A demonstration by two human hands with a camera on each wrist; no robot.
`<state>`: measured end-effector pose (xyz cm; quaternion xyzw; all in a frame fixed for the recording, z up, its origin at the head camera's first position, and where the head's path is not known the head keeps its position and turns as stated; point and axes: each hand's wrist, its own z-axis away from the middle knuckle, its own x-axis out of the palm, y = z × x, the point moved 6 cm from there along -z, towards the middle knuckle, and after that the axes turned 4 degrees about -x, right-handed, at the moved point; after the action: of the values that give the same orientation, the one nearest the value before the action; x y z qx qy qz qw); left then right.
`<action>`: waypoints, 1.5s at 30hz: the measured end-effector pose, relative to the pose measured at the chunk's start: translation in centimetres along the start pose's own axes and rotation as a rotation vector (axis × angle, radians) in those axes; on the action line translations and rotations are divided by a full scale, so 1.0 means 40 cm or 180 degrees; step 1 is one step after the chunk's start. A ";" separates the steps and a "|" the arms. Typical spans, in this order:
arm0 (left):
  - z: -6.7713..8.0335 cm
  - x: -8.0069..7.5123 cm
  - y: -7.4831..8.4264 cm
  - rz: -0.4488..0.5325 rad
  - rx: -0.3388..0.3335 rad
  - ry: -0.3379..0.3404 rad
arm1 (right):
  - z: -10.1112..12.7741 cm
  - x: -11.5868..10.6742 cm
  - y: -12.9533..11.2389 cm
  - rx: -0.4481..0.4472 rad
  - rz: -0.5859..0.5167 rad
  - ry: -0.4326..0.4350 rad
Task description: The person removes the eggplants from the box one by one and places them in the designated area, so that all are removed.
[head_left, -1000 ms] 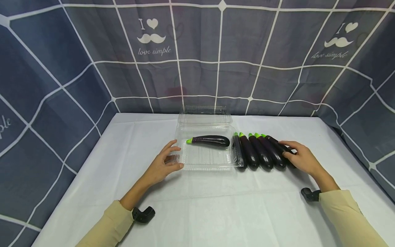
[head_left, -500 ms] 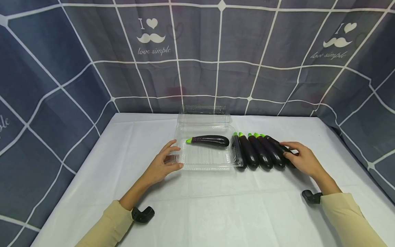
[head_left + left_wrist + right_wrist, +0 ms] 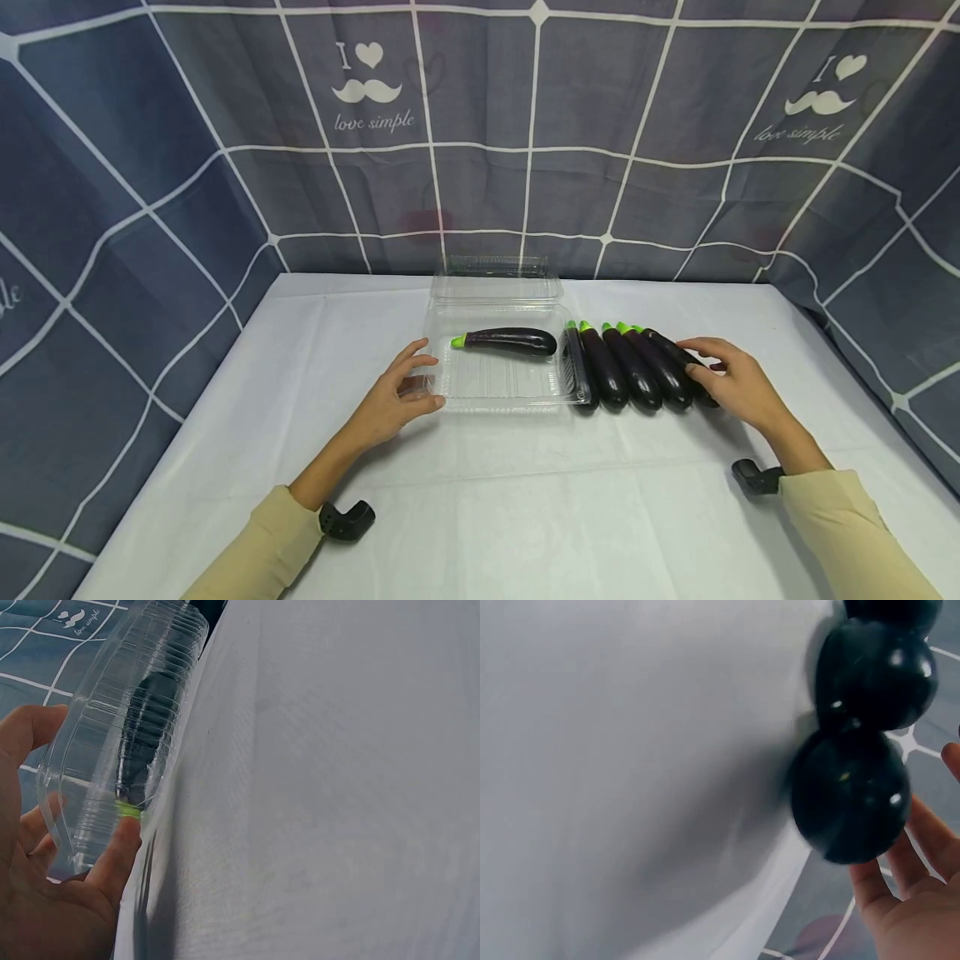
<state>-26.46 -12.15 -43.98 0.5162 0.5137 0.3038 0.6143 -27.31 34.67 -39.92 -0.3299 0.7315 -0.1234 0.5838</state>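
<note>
A clear plastic clamshell container (image 3: 495, 382) stands with its lid (image 3: 497, 289) tilted back. One dark eggplant (image 3: 513, 341) lies across inside, its green stem end to the left. My left hand (image 3: 393, 398) holds the container's left side, thumb at the front corner and fingers along the edge; the left wrist view shows the thumb (image 3: 120, 851) low against the wall. Right of the container, several eggplants (image 3: 633, 367) lie in a row, stems pointing back. My right hand (image 3: 731, 382) touches the rightmost eggplant (image 3: 851, 799) with extended fingers; its thumb stands off the skin.
A white cloth (image 3: 480, 500) covers the table. Grey curtains (image 3: 480, 192) with white lines rise behind it and at both sides. The leftmost eggplant of the row lies close against the container's right wall.
My right hand has shifted very slightly at the rightmost eggplant, its fingers a little raised. The left hand, container and eggplants stay as they were.
</note>
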 end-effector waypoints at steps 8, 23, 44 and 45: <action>0.004 -0.002 0.005 -0.0006 -0.0005 0.0003 | -0.008 0.003 -0.060 -0.0142 -0.0318 0.0046; 0.002 -0.002 0.002 -0.0008 0.0029 -0.0009 | -0.018 0.031 -0.180 -0.0272 -0.0703 -0.0192; 0.003 -0.002 0.007 -0.0023 0.0003 -0.0038 | -0.044 0.119 -0.280 -0.0133 -0.1417 -0.0360; 0.003 -0.002 0.007 -0.0018 -0.0001 -0.0039 | -0.046 0.124 -0.285 -0.0137 -0.1426 -0.0362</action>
<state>-26.33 -12.19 -43.72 0.5165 0.5113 0.2990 0.6184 -25.69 22.60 -36.78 -0.5029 0.6083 -0.2155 0.5750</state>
